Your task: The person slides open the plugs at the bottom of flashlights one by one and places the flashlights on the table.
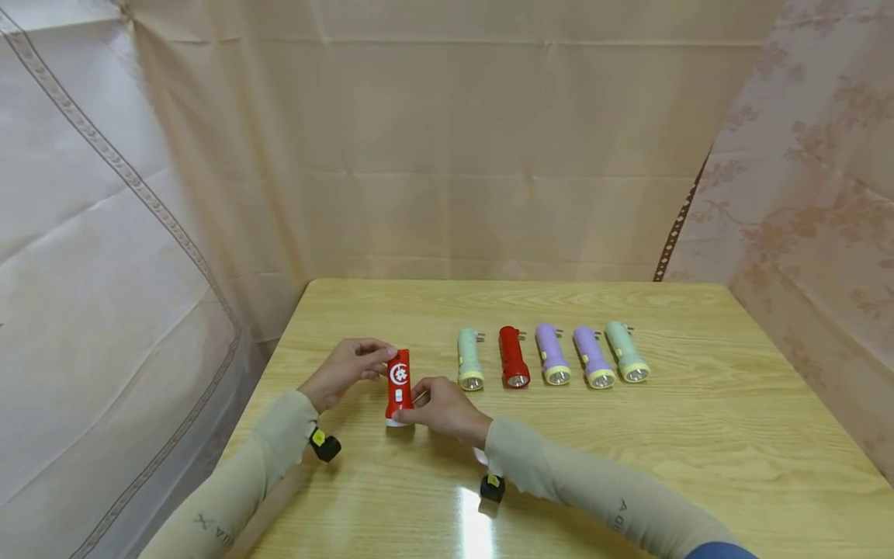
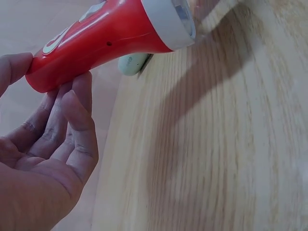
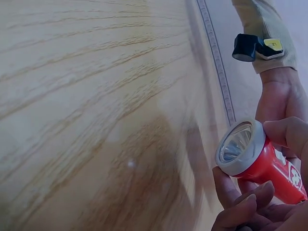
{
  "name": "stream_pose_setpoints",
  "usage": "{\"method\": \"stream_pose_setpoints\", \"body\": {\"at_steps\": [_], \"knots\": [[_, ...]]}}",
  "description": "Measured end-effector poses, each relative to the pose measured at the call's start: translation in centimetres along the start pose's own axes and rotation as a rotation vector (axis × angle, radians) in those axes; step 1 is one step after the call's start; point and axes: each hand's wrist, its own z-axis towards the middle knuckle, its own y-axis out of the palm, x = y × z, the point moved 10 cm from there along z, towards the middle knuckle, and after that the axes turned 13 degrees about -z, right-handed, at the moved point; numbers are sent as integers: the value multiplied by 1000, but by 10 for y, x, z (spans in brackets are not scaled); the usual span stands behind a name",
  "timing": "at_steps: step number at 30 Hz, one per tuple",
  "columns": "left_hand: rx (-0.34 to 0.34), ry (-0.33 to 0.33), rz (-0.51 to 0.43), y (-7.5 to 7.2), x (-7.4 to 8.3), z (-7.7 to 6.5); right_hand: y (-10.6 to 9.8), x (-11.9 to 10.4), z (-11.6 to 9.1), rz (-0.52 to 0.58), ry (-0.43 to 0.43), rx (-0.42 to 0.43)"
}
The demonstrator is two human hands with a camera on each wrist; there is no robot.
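Observation:
Both hands hold one red flashlight (image 1: pixel 399 386) with a white rim and a white pattern, raised above the table on the left. My left hand (image 1: pixel 352 363) pinches its tail end between thumb and fingers, seen closely in the left wrist view, where the red body (image 2: pixel 96 43) slants upward. At the lens end, my right hand (image 1: pixel 450 407) grips the white rim; in the right wrist view the thumb lies over the head (image 3: pixel 240 147) and fingers sit beneath it. A white slide switch shows on the upward side.
A row of flashlights lies to the right: a green one (image 1: pixel 469 359), a red one (image 1: pixel 514 357), a purple one (image 1: pixel 552 355), another purple one (image 1: pixel 594 358) and a second green one (image 1: pixel 627 352). Small prongs stick out near their tails. Cloth curtains (image 1: pixel 447 155) hang around the wooden table (image 1: pixel 628 450).

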Motion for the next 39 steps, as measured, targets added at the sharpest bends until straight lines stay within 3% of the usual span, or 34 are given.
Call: {"method": "stream_pose_setpoints", "body": {"at_steps": [8, 19, 39], "knots": [[-4, -9, -8, 5, -3, -3, 1, 8, 2, -16, 13, 9], [-32, 33, -14, 10, 1, -6, -2, 13, 5, -52, 3, 47], [-176, 223, 87, 24, 17, -17, -12, 9, 9, -84, -77, 160]]}}
